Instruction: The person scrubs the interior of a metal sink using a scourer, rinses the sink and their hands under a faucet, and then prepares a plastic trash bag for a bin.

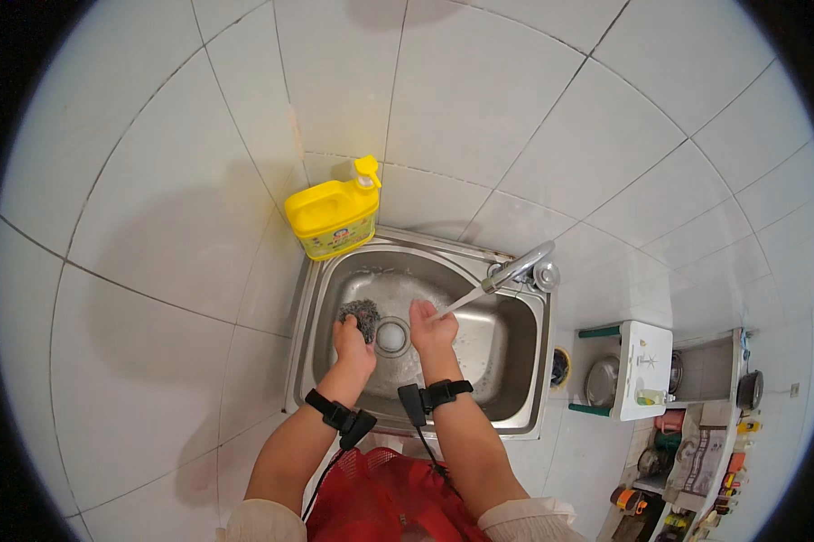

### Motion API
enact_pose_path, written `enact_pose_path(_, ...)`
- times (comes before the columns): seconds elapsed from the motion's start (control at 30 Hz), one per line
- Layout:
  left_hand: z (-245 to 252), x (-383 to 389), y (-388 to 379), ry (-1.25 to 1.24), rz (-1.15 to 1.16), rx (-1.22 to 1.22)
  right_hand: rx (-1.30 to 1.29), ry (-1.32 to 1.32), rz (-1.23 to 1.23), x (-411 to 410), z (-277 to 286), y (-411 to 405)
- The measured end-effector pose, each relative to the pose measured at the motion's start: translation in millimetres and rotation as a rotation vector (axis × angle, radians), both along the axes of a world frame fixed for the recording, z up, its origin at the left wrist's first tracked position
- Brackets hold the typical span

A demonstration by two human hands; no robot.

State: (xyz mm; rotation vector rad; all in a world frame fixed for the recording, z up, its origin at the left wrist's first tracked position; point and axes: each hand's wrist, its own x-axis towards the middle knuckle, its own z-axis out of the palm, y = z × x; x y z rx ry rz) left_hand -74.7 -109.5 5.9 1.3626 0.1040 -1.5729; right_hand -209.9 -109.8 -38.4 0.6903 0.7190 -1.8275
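Note:
Over the left half of the stainless steel sink (pixel 474 366), my left hand (pixel 354 342) grips a grey mesh scouring pad (pixel 363 317). My right hand (pixel 434 325) is held palm up with nothing in it, under the stream of water running from the chrome faucet (pixel 515 267). Between and just below the hands' level lies the round drain (pixel 392 337) in the basin floor. A yellow pump jug of detergent (pixel 333 211) stands at the sink's back left corner.
Tiled walls stand behind and left of the sink. To the right are a small bin (pixel 560 368), a white table with green legs (pixel 640 372), and shelves holding pots and bottles. Black straps with cables are on both wrists.

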Motion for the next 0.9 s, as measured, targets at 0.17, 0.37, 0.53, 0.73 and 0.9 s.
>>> enact_pose_path(0.17,-0.8,1.1,0.7,0.01,-0.007,-0.03,0.095,0.011,0.095,2.0,-2.8,4.8)
enact_pose_path(0.37,-5.5,-1.5,0.5,0.019,0.016,-0.011,0.124,0.005,0.112,-0.5,-9.7,3.7)
enact_pose_path(0.53,-9.6,0.5,0.4,0.031,-0.005,-0.036,0.168,0.062,0.083,0.4,-7.2,3.7)
enact_pose_path(0.73,-8.5,2.1,0.2,0.014,0.005,-0.038,-0.046,-0.08,0.082,-7.1,15.4,-2.5)
enact_pose_path(0.9,-14.3,1.8,-0.2,-0.007,-0.005,-0.032,0.053,0.024,0.053,-3.4,13.3,-2.5)
